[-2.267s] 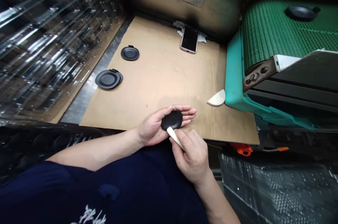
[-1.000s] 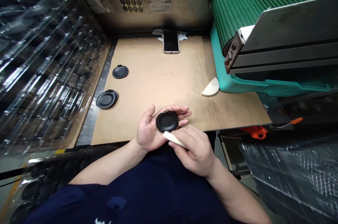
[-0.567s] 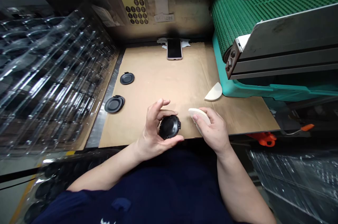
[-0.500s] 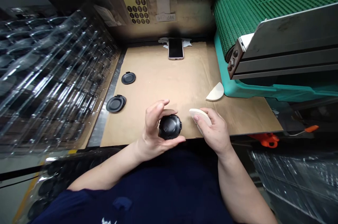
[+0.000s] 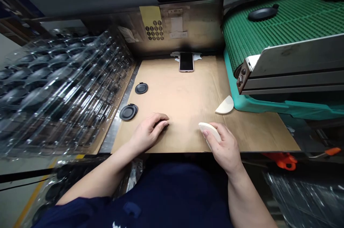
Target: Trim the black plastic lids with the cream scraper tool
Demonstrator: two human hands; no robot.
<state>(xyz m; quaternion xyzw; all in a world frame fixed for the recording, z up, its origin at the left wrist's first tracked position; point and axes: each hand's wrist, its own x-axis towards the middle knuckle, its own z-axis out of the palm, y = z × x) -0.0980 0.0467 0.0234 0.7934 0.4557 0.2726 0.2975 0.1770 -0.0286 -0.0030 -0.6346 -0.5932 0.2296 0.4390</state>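
My left hand (image 5: pixel 150 131) is turned palm down over the near edge of the cardboard, fingers curled and closed. A dark sliver shows between thumb and forefinger; it looks like the edge of a black round cap, mostly hidden by the hand. To its right, my right hand (image 5: pixel 224 145) pinches a white rounded pad (image 5: pixel 210 130) between thumb and fingers, held tilted above the cardboard. Beyond it lies a white half-round pad (image 5: pixel 225 105). Left of my left hand lie black round lids (image 5: pixel 128 112), apparently overlapping, and another black lid (image 5: pixel 141 88) farther back.
A phone (image 5: pixel 186 62) lies at the back of the cardboard sheet (image 5: pixel 185 95). Stacked clear trays (image 5: pixel 67 81) with black parts stand at left. A green conveyor belt (image 5: pixel 258 33) carrying a black part (image 5: pixel 263 13) is at right, over a teal bin (image 5: pixel 258 104).
My left hand has turned from palm up, with the cap's hollow showing, to palm down, and shifted left. My right hand keeps the white pad. The camera view has tilted up.
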